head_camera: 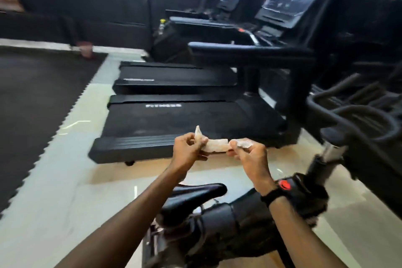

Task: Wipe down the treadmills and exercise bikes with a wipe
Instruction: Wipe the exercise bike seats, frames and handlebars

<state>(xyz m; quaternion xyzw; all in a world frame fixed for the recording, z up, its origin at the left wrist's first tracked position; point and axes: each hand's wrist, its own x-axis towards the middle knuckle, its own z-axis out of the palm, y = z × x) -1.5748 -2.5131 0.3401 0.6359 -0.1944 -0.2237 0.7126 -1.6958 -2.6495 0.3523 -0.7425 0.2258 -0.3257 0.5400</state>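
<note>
Both hands stretch a crumpled, pale wipe (217, 144) between them: left hand (188, 148) fingers pinched on one end, right hand (252, 158) fingers curled round the other. Beyond the fingers lies a matte black treadmill (185, 122); below them, a glossy bike saddle (195, 196).

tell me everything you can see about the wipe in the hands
The wipe is a pale, off-white sheet, thin and soft-looking, crumpled and bunched into a loose strip. It is held in the air, stretched between both hands: the left hand pinches one end, where a corner sticks upward, and the right hand pinches the other. It hangs in front of the nearest treadmill's rear end and above the bike saddle, touching nothing but fingers.
</note>
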